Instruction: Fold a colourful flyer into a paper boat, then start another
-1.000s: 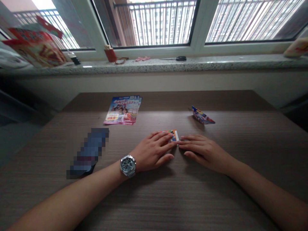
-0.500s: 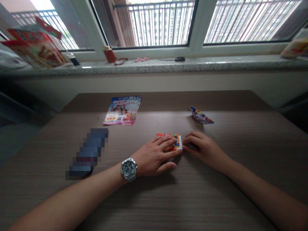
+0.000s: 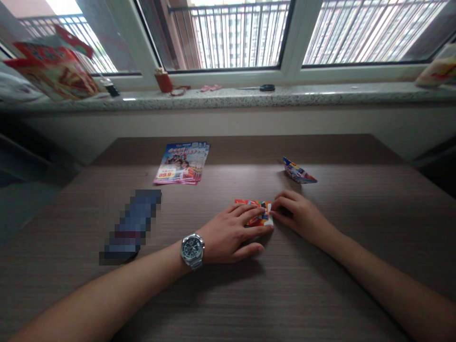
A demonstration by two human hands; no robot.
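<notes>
A small folded piece of colourful printed paper (image 3: 257,214) lies on the wooden table (image 3: 270,294) in front of me. My left hand (image 3: 231,232), with a wristwatch (image 3: 192,250) on its wrist, lies flat on the paper with fingers stretched out, pressing it down. My right hand (image 3: 297,216) sits at the paper's right edge with fingers curled, pinching or creasing that edge.
A stack of colourful flyers (image 3: 182,163) lies farther back on the left. A folded paper boat (image 3: 298,172) sits back right. A blurred dark object (image 3: 131,225) lies left of my left arm. The window sill (image 3: 228,97) holds scissors (image 3: 265,87), a red packet and printed bags.
My right hand has gone from flat fingers to curled fingers at the paper's right edge. More of the folded paper now shows beyond my left hand, and both hands shifted slightly towards me.
</notes>
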